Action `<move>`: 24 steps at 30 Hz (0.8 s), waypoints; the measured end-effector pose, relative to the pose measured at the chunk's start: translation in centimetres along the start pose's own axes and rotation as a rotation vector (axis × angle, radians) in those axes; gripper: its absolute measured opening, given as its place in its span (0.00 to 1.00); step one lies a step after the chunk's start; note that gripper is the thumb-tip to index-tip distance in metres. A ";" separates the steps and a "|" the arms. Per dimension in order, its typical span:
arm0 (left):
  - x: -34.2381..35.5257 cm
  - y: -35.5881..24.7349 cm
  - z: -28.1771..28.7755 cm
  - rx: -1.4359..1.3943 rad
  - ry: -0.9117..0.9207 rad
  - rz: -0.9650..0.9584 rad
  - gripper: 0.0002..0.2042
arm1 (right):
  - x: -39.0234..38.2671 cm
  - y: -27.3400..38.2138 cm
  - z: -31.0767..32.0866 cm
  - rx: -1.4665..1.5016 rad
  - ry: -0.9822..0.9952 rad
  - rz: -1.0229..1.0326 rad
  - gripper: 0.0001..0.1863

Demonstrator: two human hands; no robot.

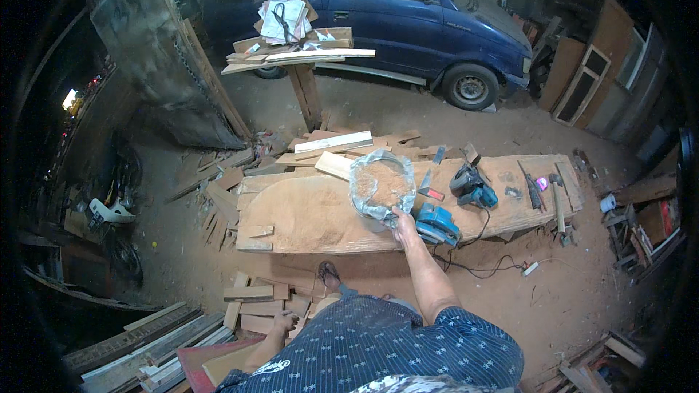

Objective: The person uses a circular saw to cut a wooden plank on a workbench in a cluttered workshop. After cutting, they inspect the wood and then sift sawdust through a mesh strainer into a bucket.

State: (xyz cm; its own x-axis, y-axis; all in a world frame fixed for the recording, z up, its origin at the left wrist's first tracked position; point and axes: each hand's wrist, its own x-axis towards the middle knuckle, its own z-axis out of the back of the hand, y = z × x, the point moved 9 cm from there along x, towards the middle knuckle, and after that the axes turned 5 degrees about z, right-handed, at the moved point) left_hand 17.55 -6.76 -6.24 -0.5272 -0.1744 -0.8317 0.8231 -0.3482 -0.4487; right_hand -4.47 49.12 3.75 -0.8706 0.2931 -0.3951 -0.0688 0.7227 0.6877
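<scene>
Reaching hand: the right hand [405, 227] stretches out over the near edge of the surface [306, 218] and closes its fingers on the lower rim of a clear plastic bag [380, 188].
Bag: it stands open near the middle of the surface, slumped a little, filled with reddish-brown sawdust — the mouth gapes upward.
Other hand: the left hand [284, 320] hangs low beside the person's patterned blue shirt, well away from the surface; whether it is clenched or loose, I cannot tell.
Surface: a long wooden slab, dusted with sawdust toward its left end.
Tools: a blue electric planer [435, 223] lies just beside the right hand at the near edge; a second blue power tool [472, 188] sits further toward the right end, its black cord trailing over the near edge to the floor.
Right end: a few hand tools and a small pink thing lie there — too small to tell apart.
Offcuts: wood scraps [251, 295] are heaped on the dirt floor below the near edge and off the left end.
Background: a blue van [429, 14] stands beyond the far edge.
</scene>
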 end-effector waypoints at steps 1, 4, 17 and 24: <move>-1.2 -1.0 -0.5 0.058 0.014 0.015 0.15 | -0.3 0.0 0.2 0.001 -0.004 -0.026 0.17; -3.1 -4.9 -1.3 0.186 0.040 -0.019 0.13 | 0.3 1.2 1.4 -0.152 0.023 0.048 0.16; -3.8 -3.1 0.7 0.050 -0.167 -0.053 0.16 | -0.9 0.9 -0.5 -0.018 0.014 -0.029 0.13; -2.5 -4.5 -0.9 0.206 0.032 -0.012 0.19 | -0.9 1.9 -0.3 -0.048 0.035 0.008 0.14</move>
State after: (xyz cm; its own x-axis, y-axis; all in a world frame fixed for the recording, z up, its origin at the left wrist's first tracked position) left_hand 15.35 -3.92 -2.44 -0.5268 -0.1409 -0.8382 0.7546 -0.5313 -0.3850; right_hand -3.92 50.08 5.62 -0.8878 0.2757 -0.3686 -0.0846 0.6894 0.7194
